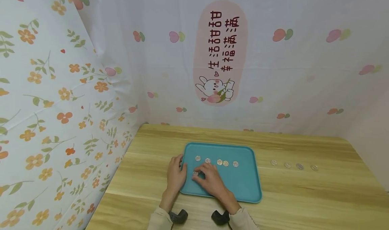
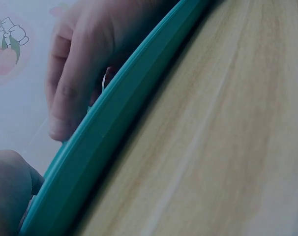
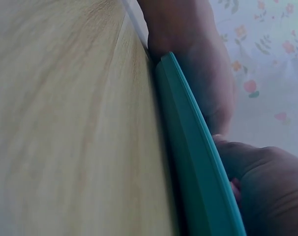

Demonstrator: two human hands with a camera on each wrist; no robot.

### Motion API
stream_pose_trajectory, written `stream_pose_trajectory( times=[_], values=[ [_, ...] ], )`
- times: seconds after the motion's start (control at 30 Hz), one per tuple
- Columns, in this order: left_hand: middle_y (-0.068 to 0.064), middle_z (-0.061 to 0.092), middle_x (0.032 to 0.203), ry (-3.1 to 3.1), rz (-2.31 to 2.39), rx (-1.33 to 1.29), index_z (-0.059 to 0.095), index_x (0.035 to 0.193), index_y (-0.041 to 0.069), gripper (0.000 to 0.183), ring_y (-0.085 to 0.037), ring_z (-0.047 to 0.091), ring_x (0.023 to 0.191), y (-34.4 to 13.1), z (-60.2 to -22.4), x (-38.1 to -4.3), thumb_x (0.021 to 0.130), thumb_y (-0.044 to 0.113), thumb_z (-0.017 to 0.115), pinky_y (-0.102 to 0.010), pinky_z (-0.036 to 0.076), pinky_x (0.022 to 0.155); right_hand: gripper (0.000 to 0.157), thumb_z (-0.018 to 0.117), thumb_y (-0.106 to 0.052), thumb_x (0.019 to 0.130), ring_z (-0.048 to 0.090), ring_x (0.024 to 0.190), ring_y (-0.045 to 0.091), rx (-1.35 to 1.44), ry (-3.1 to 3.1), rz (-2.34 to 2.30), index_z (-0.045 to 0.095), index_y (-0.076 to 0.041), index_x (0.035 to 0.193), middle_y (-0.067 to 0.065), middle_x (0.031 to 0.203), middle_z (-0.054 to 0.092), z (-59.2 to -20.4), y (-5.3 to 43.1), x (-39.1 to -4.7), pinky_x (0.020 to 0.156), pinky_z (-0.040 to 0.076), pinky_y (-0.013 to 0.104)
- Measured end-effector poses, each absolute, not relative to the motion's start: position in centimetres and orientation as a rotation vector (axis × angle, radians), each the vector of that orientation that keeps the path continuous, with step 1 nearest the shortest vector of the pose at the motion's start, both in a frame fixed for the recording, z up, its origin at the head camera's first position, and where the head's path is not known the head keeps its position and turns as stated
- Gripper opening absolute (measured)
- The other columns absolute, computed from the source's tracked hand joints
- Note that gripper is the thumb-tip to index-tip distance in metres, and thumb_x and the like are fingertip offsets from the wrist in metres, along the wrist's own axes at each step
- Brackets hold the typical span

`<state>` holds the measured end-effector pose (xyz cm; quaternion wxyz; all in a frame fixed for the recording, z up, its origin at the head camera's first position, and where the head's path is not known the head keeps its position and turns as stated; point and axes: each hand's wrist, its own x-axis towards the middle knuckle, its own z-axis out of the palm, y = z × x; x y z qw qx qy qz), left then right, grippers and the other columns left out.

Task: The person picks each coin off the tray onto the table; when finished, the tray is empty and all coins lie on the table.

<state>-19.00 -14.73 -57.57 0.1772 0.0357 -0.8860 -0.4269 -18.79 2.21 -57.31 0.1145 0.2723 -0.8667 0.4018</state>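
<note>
A blue tray (image 1: 240, 189) lies on the wooden table, with several silvery coins (image 1: 235, 164) in a row across its far half. My left hand (image 1: 176, 174) holds the tray's left rim, thumb on the inner side and fingers along the outside. Over the tray's left half, my right hand (image 1: 211, 181) pinches a coin (image 1: 195, 173) between thumb and index finger, close to the tray surface. In the left wrist view the right hand (image 2: 85, 64) reaches down behind the tray's rim (image 2: 109, 125), which hides its fingertips and the coin.
To the right of the tray, several more coins (image 1: 300, 166) lie spaced out on the wooden table (image 1: 304, 193). A printed cloth (image 1: 170, 71) hangs behind the table, and a floral cloth (image 1: 54, 122) stands along the left. Dark wrist devices (image 1: 179, 217) sit by both sleeves.
</note>
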Motion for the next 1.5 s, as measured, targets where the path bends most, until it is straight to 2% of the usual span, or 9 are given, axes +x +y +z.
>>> stream_pose_trajectory(
  times=[0.23, 0.57, 0.8, 0.97, 1.1, 1.17, 1.3, 1.37, 1.5],
  values=[
    [-0.012, 0.062, 0.104, -2.479, -1.184, 0.108, 0.063, 0.126, -0.001, 0.038, -0.023, 0.059, 0.092, -14.6, -58.0, -18.9, 0.089, 0.004, 0.066, -0.039, 0.050, 0.080, 0.022, 0.078, -0.027, 0.085, 0.058, 0.089, 0.012, 0.781, -2.540, 1.231, 0.075, -0.013, 0.102, -0.005, 0.094, 0.066, -56.5, 3.0, -18.5, 0.082, 0.048, 0.035],
    [-0.015, 0.062, 0.106, -2.457, -1.239, 0.107, 0.062, 0.127, -0.002, 0.038, -0.026, 0.060, 0.094, -14.5, -57.6, -19.1, 0.090, 0.003, 0.064, -0.042, 0.050, 0.083, 0.020, 0.082, -0.019, 0.080, 0.058, 0.081, 0.014, 0.748, -2.421, 1.194, 0.074, -0.012, 0.097, -0.005, 0.091, 0.065, -54.5, 7.3, -19.2, 0.073, 0.048, 0.031],
    [-0.014, 0.063, 0.106, -2.448, -1.252, 0.095, 0.063, 0.127, -0.002, 0.038, -0.025, 0.060, 0.093, -14.3, -57.8, -19.2, 0.089, 0.004, 0.064, -0.041, 0.050, 0.082, 0.025, 0.083, -0.009, 0.077, 0.059, 0.085, 0.015, 0.619, -2.354, 1.081, 0.075, -0.007, 0.101, -0.002, 0.092, 0.067, -54.5, 14.3, -20.5, 0.073, 0.048, 0.031],
    [-0.014, 0.063, 0.106, -2.438, -1.249, 0.104, 0.063, 0.127, -0.001, 0.038, -0.026, 0.060, 0.094, -14.4, -57.7, -19.1, 0.089, 0.004, 0.064, -0.042, 0.050, 0.082, 0.026, 0.083, -0.003, 0.076, 0.056, 0.087, 0.016, 0.543, -2.356, 1.014, 0.075, -0.001, 0.101, 0.005, 0.092, 0.068, -55.0, 20.0, -21.3, 0.076, 0.043, 0.021],
    [-0.014, 0.063, 0.108, -2.451, -1.241, 0.093, 0.062, 0.128, -0.001, 0.039, -0.026, 0.061, 0.095, -14.6, -57.5, -19.1, 0.090, 0.005, 0.064, -0.042, 0.050, 0.083, 0.025, 0.080, -0.003, 0.080, 0.055, 0.090, 0.021, 0.430, -2.436, 0.952, 0.073, 0.002, 0.103, 0.009, 0.093, 0.067, -55.4, 23.6, -21.5, 0.074, 0.045, 0.012],
    [-0.015, 0.063, 0.108, -2.455, -1.243, 0.095, 0.062, 0.128, -0.001, 0.039, -0.026, 0.061, 0.095, -14.7, -57.4, -19.1, 0.090, 0.005, 0.064, -0.042, 0.050, 0.083, 0.025, 0.078, -0.007, 0.083, 0.055, 0.091, 0.025, 0.381, -2.496, 0.896, 0.073, 0.003, 0.106, 0.011, 0.095, 0.068, -55.6, 24.7, -21.5, 0.078, 0.047, 0.020],
    [-0.014, 0.063, 0.108, -2.455, -1.243, 0.110, 0.062, 0.128, -0.001, 0.038, -0.026, 0.061, 0.095, -14.8, -57.4, -19.0, 0.090, 0.005, 0.064, -0.042, 0.050, 0.083, 0.029, 0.074, -0.019, 0.089, 0.057, 0.096, 0.035, 0.368, -2.601, 0.784, 0.073, 0.002, 0.110, 0.014, 0.100, 0.069, -55.8, 25.6, -21.8, 0.085, 0.042, 0.049],
    [-0.014, 0.063, 0.108, -2.455, -1.239, 0.110, 0.062, 0.128, -0.001, 0.038, -0.026, 0.060, 0.095, -14.8, -57.5, -19.0, 0.090, 0.004, 0.064, -0.042, 0.050, 0.083, 0.031, 0.072, -0.024, 0.091, 0.056, 0.099, 0.036, 0.382, -2.651, 0.739, 0.073, -0.001, 0.112, 0.014, 0.102, 0.069, -55.9, 25.6, -22.1, 0.085, 0.039, 0.055],
    [-0.014, 0.063, 0.106, -2.456, -1.224, 0.098, 0.062, 0.128, -0.001, 0.039, -0.024, 0.060, 0.094, -14.7, -57.7, -19.2, 0.090, 0.004, 0.065, -0.040, 0.050, 0.081, 0.029, 0.068, -0.027, 0.094, 0.054, 0.101, 0.035, 0.410, -2.740, 0.643, 0.073, -0.004, 0.112, 0.012, 0.104, 0.068, -56.0, 25.7, -22.6, 0.083, 0.038, 0.056]
  ],
)
